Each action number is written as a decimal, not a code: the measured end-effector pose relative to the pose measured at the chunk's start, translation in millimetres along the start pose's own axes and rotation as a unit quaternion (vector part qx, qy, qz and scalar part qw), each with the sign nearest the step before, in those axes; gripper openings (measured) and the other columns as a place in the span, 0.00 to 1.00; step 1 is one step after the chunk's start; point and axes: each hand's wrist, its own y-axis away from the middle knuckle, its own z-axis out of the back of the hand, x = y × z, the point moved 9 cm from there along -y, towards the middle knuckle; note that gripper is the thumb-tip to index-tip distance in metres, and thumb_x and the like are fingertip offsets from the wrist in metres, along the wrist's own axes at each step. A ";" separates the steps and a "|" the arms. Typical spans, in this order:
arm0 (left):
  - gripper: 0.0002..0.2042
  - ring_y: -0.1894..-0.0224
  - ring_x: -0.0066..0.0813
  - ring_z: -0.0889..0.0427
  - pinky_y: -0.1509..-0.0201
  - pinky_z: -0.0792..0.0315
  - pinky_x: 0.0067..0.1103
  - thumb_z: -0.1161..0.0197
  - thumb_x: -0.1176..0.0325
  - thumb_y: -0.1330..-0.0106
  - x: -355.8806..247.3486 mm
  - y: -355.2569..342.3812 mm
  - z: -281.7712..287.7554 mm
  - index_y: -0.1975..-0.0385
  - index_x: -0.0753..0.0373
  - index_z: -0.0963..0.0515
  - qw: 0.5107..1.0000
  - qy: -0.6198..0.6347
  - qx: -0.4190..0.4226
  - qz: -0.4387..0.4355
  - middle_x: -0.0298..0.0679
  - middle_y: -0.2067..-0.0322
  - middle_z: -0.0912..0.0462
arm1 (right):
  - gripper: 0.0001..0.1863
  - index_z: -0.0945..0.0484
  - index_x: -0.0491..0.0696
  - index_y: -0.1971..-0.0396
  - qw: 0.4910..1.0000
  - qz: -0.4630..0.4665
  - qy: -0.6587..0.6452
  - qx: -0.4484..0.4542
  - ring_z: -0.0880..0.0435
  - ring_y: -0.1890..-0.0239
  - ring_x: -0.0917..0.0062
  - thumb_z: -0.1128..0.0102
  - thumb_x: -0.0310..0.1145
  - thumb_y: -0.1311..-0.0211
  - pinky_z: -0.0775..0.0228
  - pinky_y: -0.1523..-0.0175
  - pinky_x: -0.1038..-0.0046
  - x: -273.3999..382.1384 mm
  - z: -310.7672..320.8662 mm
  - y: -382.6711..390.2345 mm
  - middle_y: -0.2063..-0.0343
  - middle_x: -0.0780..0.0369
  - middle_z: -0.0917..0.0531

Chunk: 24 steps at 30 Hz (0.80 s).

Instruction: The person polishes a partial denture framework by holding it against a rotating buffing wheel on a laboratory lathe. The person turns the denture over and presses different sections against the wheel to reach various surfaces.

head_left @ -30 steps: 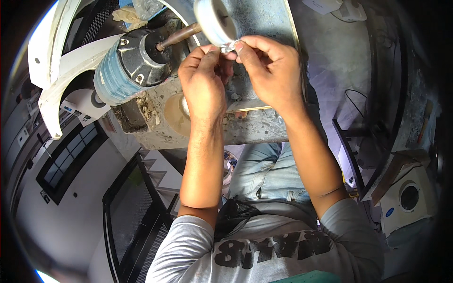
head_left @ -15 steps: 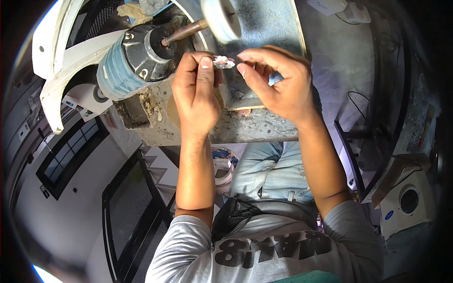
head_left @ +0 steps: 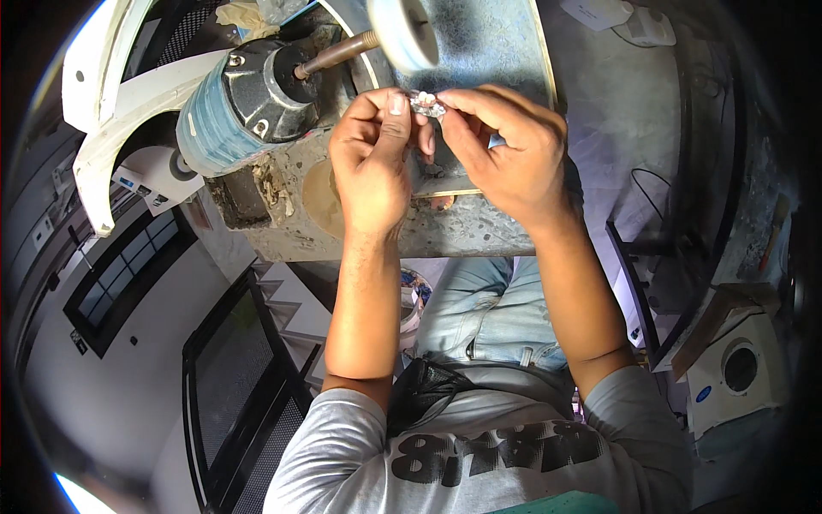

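Sitting at a grimy workbench (head_left: 479,231) under a white buffing wheel (head_left: 409,32). Pinching a small shiny metal piece (head_left: 426,104) between left hand (head_left: 372,167) and right hand (head_left: 509,154) fingertips; probably light, stiff, slippery, best gripped at its ends.

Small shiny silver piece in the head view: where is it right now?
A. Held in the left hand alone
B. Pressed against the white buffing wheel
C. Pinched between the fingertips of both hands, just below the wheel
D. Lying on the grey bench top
C: the small shiny silver piece sits between the fingertips of the left hand and the right hand, a little below the white buffing wheel and clear of it.
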 end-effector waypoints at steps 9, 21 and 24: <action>0.07 0.79 0.24 0.28 0.76 0.33 0.19 0.49 0.73 0.32 19.3 -10.2 8.6 0.69 0.72 0.28 0.991 0.107 -0.052 0.066 0.42 0.77 0.23 | 0.02 0.22 0.39 0.74 0.993 -0.090 -0.061 -0.051 0.17 0.80 0.76 0.42 0.20 0.49 0.27 0.75 0.78 -18.9 -10.3 -1.3 0.82 0.60 0.19; 0.08 0.86 0.22 0.32 0.82 0.41 0.17 0.50 0.77 0.40 12.9 -29.5 4.7 0.79 0.71 0.27 0.991 0.049 -0.093 0.084 0.39 0.85 0.27 | 0.07 0.19 0.40 0.71 0.983 -0.165 -0.031 -0.068 0.21 0.82 0.74 0.39 0.28 0.49 0.31 0.73 0.77 -45.7 -9.3 -7.2 0.81 0.57 0.20; 0.09 0.86 0.22 0.32 0.83 0.41 0.18 0.50 0.77 0.40 11.8 -27.1 5.7 0.80 0.71 0.27 0.986 0.054 -0.124 0.099 0.40 0.86 0.26 | 0.08 0.19 0.39 0.70 0.983 -0.169 -0.061 -0.037 0.23 0.82 0.82 0.39 0.27 0.48 0.33 0.74 0.80 -51.6 -13.2 -9.1 0.81 0.59 0.19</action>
